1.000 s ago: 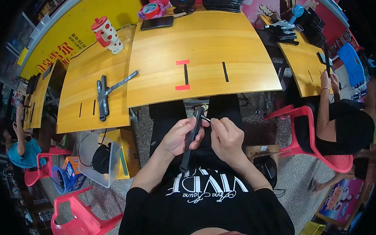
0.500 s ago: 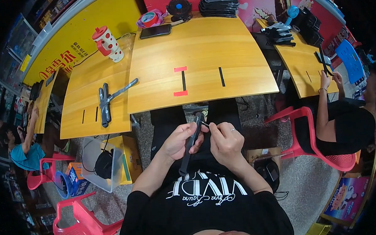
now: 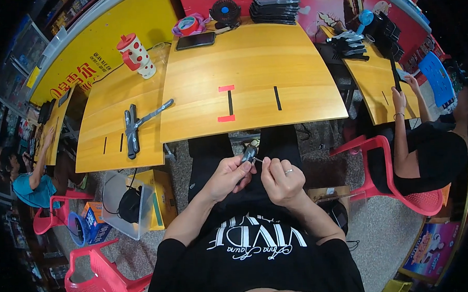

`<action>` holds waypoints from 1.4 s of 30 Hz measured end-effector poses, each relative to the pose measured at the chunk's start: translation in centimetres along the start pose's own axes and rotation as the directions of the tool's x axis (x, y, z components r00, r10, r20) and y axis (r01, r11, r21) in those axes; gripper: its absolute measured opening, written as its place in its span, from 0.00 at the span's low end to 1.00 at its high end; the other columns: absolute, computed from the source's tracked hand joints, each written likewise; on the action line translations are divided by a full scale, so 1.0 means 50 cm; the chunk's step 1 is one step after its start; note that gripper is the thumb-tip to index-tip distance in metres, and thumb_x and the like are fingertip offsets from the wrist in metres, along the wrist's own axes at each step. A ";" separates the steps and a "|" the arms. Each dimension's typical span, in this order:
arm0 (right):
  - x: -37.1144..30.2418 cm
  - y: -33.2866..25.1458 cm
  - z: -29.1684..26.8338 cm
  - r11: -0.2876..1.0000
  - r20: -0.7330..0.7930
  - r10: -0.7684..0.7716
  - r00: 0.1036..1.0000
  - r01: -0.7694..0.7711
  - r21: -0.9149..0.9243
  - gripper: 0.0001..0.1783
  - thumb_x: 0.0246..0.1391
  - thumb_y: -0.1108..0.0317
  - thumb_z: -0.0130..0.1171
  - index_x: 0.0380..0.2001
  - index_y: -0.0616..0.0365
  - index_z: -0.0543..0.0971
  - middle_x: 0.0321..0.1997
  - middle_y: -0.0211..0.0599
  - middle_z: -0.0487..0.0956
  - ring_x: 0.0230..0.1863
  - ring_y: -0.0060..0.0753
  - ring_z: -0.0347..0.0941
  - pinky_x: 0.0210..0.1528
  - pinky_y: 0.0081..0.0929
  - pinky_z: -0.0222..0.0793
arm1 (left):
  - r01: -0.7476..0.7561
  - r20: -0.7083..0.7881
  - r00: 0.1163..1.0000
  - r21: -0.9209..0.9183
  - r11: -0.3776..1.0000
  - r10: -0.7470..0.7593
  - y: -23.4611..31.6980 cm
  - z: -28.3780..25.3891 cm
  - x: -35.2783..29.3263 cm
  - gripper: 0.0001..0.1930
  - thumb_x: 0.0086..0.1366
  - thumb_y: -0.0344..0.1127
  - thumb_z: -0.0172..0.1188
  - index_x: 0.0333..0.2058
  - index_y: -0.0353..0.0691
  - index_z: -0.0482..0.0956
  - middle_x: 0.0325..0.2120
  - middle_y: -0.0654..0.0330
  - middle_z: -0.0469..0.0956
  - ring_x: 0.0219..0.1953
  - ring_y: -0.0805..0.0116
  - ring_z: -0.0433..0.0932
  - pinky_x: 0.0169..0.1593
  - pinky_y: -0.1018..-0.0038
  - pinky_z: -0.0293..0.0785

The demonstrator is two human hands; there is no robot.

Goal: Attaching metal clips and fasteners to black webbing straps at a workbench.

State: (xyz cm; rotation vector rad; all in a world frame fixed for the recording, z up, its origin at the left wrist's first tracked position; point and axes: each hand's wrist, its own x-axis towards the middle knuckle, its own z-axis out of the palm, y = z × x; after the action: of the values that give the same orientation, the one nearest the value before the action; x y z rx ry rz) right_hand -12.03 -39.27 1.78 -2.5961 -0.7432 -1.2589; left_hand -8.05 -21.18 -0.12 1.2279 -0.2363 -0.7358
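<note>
“So, how does the grip stand?”

“Firm on both sides, by the look of it. The left hand has thumb and fingers clamped on a dark grey strip, its end poking out just past the thumb. Just to the right of it, the right hand seems to have thumb and forefinger pinched together on a slim dark piece that bridges the small gap between the hands.”

“Is that piece joined to the strip?”

“Too small to tell.”

“And how far along is it?”

“Partway, I'd judge. The strip is in the hands, above the lap and short of the near edge of the wooden table, and the fiddling at its end looks unfinished. Directly ahead of the grip, the black line with red tape at both ends lies uncovered.”

“Anything done, then?”

“Perhaps. Ahead and well to the left of the grip, a cluster of similar dark strips rests on the side table, touching one another. Far ahead, slightly right, there's a stack of flat black pieces. Which of those are finished and which are waiting, the view doesn't show.”
</note>
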 end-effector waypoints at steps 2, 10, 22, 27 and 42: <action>0.005 0.010 -0.006 0.987 0.032 -0.138 0.990 0.140 -0.077 0.07 0.40 0.75 0.60 0.26 0.65 0.77 0.23 0.38 0.72 0.21 0.28 0.67 0.18 0.18 0.57 | -0.008 -0.031 0.999 0.063 0.998 0.010 0.009 0.006 -0.004 0.13 0.71 0.40 0.47 0.33 0.38 0.73 0.16 0.68 0.67 0.15 0.83 0.63 0.18 0.86 0.56; 0.000 -0.011 0.057 0.762 0.149 0.345 0.927 -0.369 0.532 0.06 0.46 0.82 0.56 0.31 0.69 0.76 0.22 0.41 0.72 0.19 0.36 0.70 0.21 0.25 0.65 | -0.071 -0.273 0.960 -0.044 0.996 0.056 -0.048 0.046 0.018 0.11 0.71 0.39 0.48 0.32 0.40 0.73 0.15 0.69 0.66 0.14 0.82 0.62 0.17 0.84 0.55; -0.074 0.005 0.037 -0.553 0.909 0.079 0.409 -0.741 0.382 0.07 0.56 0.72 0.56 0.24 0.60 0.75 0.21 0.30 0.74 0.18 0.14 0.62 0.19 0.12 0.54 | -0.057 0.040 0.998 0.604 0.795 0.041 0.022 -0.002 -0.025 0.12 0.66 0.36 0.52 0.28 0.32 0.71 0.13 0.57 0.67 0.17 0.72 0.67 0.24 0.74 0.64; -0.067 -0.038 -0.042 -0.773 0.867 0.138 0.479 -0.495 0.397 0.07 0.52 0.78 0.58 0.22 0.64 0.74 0.21 0.35 0.73 0.20 0.17 0.64 0.21 0.15 0.56 | -0.202 0.238 0.969 0.624 0.755 0.062 0.062 0.015 -0.068 0.10 0.64 0.35 0.55 0.27 0.34 0.71 0.13 0.52 0.66 0.16 0.64 0.68 0.23 0.70 0.64; -0.007 -0.045 -0.002 0.099 0.582 0.475 0.661 -0.697 0.710 0.05 0.56 0.76 0.55 0.27 0.63 0.77 0.20 0.27 0.73 0.20 0.15 0.66 0.22 0.14 0.60 | 0.017 -0.036 0.999 -0.123 0.992 -0.022 0.035 -0.022 -0.073 0.21 0.72 0.47 0.42 0.38 0.32 0.73 0.17 0.64 0.69 0.16 0.81 0.64 0.19 0.85 0.62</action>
State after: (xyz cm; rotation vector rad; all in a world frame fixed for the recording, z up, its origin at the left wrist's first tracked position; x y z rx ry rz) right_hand -13.40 -37.46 1.43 -1.6594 -0.1616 -0.1203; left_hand -9.53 -17.79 1.87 1.1276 -0.1468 -0.7332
